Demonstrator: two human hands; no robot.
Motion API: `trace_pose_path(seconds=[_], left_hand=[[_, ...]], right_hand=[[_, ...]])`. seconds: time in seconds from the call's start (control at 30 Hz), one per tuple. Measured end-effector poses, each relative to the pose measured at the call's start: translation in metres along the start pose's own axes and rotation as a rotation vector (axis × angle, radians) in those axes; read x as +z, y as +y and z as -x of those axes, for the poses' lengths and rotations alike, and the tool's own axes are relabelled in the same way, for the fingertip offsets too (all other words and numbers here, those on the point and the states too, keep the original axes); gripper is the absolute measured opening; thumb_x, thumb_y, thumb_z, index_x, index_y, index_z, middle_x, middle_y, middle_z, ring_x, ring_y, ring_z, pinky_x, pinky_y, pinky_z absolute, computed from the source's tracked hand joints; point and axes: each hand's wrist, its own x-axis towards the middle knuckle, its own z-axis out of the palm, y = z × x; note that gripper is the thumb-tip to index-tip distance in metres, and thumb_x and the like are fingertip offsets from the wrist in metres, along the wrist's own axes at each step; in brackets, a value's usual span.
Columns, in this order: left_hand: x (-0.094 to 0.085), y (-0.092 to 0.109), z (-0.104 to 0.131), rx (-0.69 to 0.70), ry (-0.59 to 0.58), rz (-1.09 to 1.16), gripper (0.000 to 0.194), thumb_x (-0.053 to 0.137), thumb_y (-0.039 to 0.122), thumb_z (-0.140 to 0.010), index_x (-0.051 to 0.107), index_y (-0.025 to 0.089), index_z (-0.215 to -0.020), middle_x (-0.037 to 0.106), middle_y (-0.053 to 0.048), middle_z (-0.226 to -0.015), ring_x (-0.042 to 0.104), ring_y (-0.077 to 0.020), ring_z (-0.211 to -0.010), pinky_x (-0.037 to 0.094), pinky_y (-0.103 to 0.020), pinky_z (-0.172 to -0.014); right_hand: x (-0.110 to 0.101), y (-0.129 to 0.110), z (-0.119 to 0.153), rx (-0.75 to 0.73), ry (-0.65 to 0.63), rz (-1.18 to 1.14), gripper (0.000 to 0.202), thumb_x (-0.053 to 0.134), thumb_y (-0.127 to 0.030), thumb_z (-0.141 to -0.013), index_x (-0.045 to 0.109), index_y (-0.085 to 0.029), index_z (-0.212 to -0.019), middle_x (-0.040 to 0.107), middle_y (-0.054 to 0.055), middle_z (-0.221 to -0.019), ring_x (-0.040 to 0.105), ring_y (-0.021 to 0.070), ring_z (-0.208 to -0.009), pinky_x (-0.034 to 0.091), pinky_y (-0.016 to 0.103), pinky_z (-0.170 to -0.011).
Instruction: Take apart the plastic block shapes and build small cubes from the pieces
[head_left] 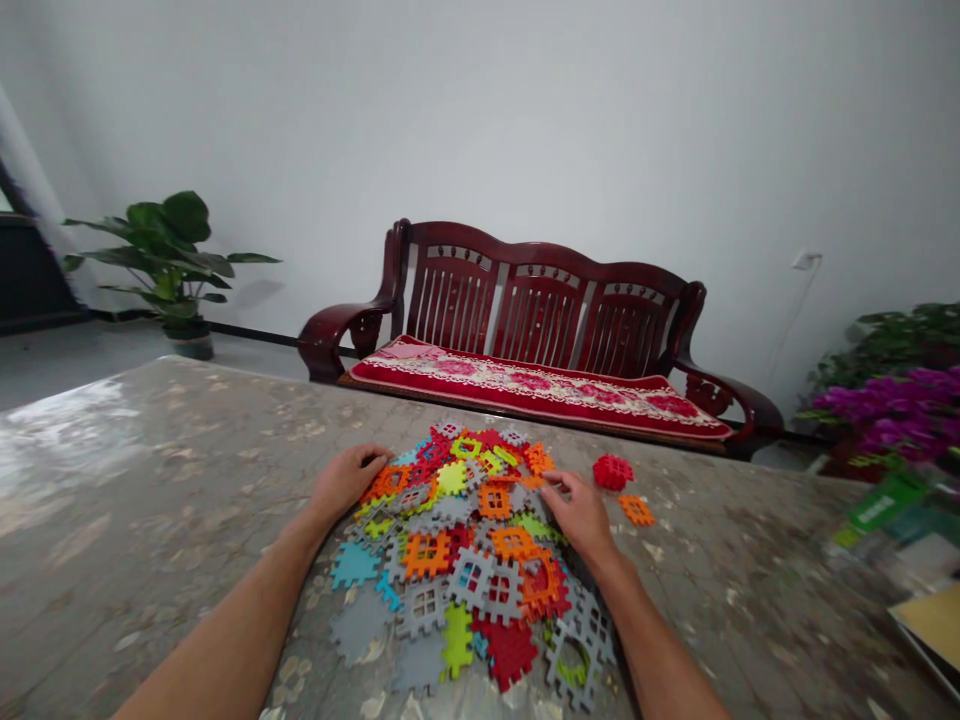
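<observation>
A heap of flat interlocking plastic building tiles [451,510] in grey, orange, red, lime and blue lies between my forearms. Some tiles are plain squares, others have window-like or round cut-outs. At the heap's far left edge, my left hand [349,482] rests with fingers curved and a gap beside the thumb, close to an orange tile [388,482]. My right hand [579,512] is on the right side, its fingertips touching the heap by an orange tile [538,460]. Its thumb and forefinger look apart, and no tile is lifted in either hand.
A red assembled piece [613,471] and a single orange tile [637,510] lie right of the heap on the patterned tabletop [187,480]. Beyond stands a wooden bench [544,300]. Purple flowers [892,405] and a blurred green box [885,502] are at the right.
</observation>
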Motion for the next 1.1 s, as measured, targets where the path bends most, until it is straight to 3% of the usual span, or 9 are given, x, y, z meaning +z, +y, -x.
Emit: trace_pose_path(seconds=[0.13,0.27,0.43,0.57,0.77,0.9,1.1], left_hand=[[0.000,0.001,0.001,-0.001,-0.004,-0.005,0.035,0.049,0.040,-0.083,0.075,0.023,-0.098,0.078,-0.002,-0.101,0.069,-0.0218,-0.091,0.048,-0.026,-0.077],[-0.001,0.003,0.001,0.012,-0.016,0.004,0.035,0.048,0.039,-0.083,0.075,0.023,-0.097,0.078,-0.002,-0.100,0.069,-0.0218,-0.092,0.048,-0.026,-0.076],[-0.001,0.003,0.001,0.002,-0.011,-0.012,0.036,0.048,0.041,-0.082,0.076,0.023,-0.097,0.078,-0.002,-0.098,0.069,-0.0222,-0.089,0.048,-0.026,-0.075],[-0.002,0.003,0.001,0.010,-0.021,-0.013,0.036,0.048,0.040,-0.081,0.076,0.024,-0.098,0.078,-0.001,-0.097,0.069,-0.0217,-0.089,0.047,-0.026,-0.073],[-0.003,0.006,0.001,-0.004,-0.033,-0.022,0.036,0.046,0.039,-0.083,0.075,0.024,-0.099,0.078,-0.001,-0.100,0.069,-0.0214,-0.091,0.047,-0.026,-0.076],[-0.003,0.004,0.000,-0.015,-0.037,-0.024,0.037,0.047,0.041,-0.083,0.075,0.023,-0.099,0.078,-0.002,-0.100,0.068,-0.0223,-0.094,0.048,-0.026,-0.077],[-0.002,0.004,0.001,-0.019,-0.019,-0.011,0.035,0.048,0.041,-0.082,0.076,0.024,-0.096,0.078,-0.002,-0.099,0.069,-0.0226,-0.090,0.048,-0.027,-0.076]], right_hand=[[0.002,-0.022,-0.003,-0.133,-0.034,-0.050,0.033,0.065,-0.028,-0.079,0.070,-0.025,-0.111,0.068,0.005,-0.111,0.060,0.0233,-0.106,0.045,0.037,-0.094],[0.007,-0.034,-0.007,-0.167,-0.091,0.008,0.035,0.066,-0.025,-0.080,0.069,-0.028,-0.114,0.068,0.004,-0.109,0.060,0.0224,-0.105,0.043,0.037,-0.095],[0.014,-0.037,-0.006,-0.177,-0.102,0.047,0.021,0.064,-0.022,-0.083,0.075,-0.029,-0.099,0.071,0.001,-0.095,0.062,0.0211,-0.095,0.044,0.035,-0.088],[0.015,-0.025,-0.005,-0.178,0.010,-0.027,0.020,0.058,-0.022,-0.085,0.075,-0.028,-0.095,0.074,0.002,-0.093,0.063,0.0213,-0.092,0.045,0.036,-0.088],[0.003,0.014,-0.008,-0.047,0.255,-0.257,0.024,0.055,-0.031,-0.081,0.076,-0.025,-0.091,0.076,0.004,-0.094,0.067,0.0222,-0.091,0.051,0.037,-0.087],[-0.001,0.033,-0.005,0.040,0.259,-0.327,0.027,0.057,-0.037,-0.077,0.077,-0.023,-0.087,0.077,0.006,-0.091,0.070,0.0233,-0.087,0.055,0.038,-0.084],[0.000,0.040,-0.004,0.092,0.198,-0.331,0.028,0.054,-0.037,-0.075,0.075,-0.022,-0.083,0.078,0.006,-0.088,0.071,0.0241,-0.086,0.055,0.041,-0.086]])
